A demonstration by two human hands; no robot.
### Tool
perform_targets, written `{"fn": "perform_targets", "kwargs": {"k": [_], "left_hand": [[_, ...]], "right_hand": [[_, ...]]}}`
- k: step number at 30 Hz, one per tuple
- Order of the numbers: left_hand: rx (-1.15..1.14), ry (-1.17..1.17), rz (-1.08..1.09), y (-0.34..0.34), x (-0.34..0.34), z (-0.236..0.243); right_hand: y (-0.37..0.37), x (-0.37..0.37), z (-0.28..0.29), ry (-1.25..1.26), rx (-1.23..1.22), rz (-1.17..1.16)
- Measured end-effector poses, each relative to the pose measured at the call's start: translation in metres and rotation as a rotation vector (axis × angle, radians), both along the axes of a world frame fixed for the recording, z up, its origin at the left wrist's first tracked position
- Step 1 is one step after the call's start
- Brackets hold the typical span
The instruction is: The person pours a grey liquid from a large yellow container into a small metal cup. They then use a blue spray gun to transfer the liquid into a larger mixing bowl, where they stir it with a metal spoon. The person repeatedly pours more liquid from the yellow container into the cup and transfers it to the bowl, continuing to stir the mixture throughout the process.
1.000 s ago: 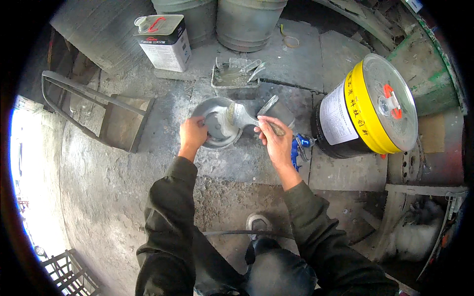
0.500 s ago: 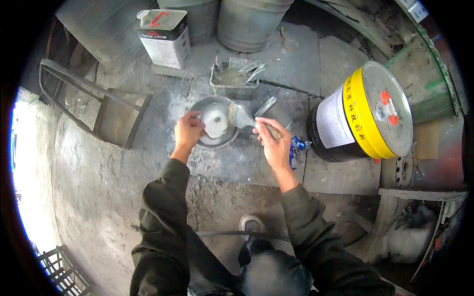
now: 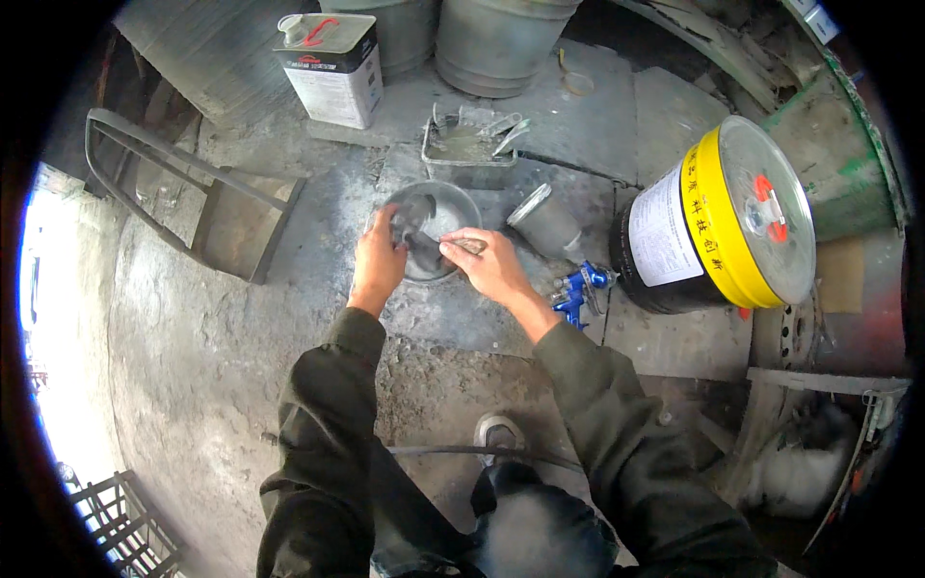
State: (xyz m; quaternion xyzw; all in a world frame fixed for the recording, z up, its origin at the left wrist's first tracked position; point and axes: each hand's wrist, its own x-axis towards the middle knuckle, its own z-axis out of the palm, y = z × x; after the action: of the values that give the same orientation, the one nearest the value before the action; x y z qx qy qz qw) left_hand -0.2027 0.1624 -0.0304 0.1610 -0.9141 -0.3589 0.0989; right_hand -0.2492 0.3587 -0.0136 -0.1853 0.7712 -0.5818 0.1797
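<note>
At the centre a round grey metal bowl (image 3: 455, 207) stands on the worn ground. My left hand (image 3: 381, 260) is at its left side, fingers curled on a dark grey piece (image 3: 415, 207) in it, too unclear to name. My right hand (image 3: 487, 265) is closed on a brush handle (image 3: 470, 246), the head angled down into the bowl toward my left fingers. Right of the bowl are a grey cylindrical container (image 3: 544, 222) and a blue spray gun (image 3: 576, 289). Behind it sits a grimy tray (image 3: 467, 164) holding tools.
A black-and-yellow drum (image 3: 713, 231) stands close at right, a white-and-black can (image 3: 332, 87) and large grey drums (image 3: 491, 43) at the back. A metal hand truck (image 3: 246, 226) lies at left, a black crate (image 3: 120, 525) at lower left, a hose (image 3: 424, 450) by my foot.
My right hand and the brush have moved left, further into the bowl. My left fingers have shifted inward over the bowl's contents, where a dark piece now shows in place of the pale one.
</note>
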Motion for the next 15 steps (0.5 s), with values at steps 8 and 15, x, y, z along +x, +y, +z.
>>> {"fn": "perform_targets", "kwargs": {"k": [8, 15], "left_hand": [[-0.250, -0.186, -0.028, -0.008, -0.012, 0.002], [-0.065, -0.076, -0.254, -0.009, -0.015, 0.008]], "right_hand": [[0.001, 0.019, -0.003, 0.760, 0.416, 0.193], [-0.004, 0.013, -0.001, 0.208, 0.042, -0.083]]}}
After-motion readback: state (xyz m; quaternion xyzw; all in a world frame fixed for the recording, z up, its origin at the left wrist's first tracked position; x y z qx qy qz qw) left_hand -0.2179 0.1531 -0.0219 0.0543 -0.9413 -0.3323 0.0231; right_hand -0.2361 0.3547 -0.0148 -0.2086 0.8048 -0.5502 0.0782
